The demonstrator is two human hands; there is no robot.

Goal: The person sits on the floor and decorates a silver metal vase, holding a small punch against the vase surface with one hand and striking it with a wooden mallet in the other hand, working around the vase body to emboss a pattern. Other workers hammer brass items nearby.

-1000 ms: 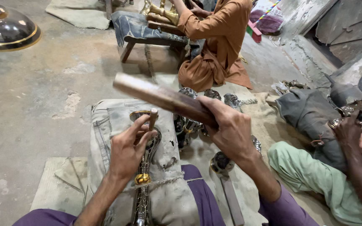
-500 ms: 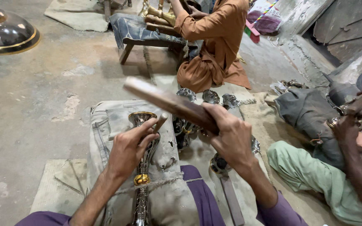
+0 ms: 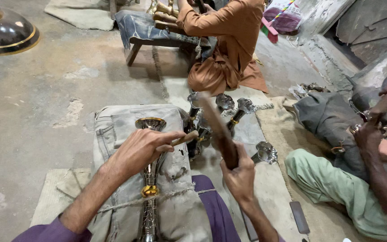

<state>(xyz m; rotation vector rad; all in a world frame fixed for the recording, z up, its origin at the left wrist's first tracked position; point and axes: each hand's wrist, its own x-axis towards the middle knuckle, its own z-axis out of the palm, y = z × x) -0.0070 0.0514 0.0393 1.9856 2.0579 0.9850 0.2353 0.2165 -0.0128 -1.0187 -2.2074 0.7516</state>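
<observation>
The metal stem point(image 3: 148, 179) lies on the cushion point(image 3: 126, 130). The left hand point(image 3: 142, 150) grips a punch point(image 3: 185, 138) above it; the right hand point(image 3: 240, 172) grips a raised mallet point(image 3: 216, 127). Chasing seems unfinished.

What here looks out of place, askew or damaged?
Little stands out. The concrete floor has worn, chipped patches. The left hand pins a metal stem on a cloth pad; the right hand holds a wooden stick raised and motion-blurred. No spill or breakage shows.
</observation>
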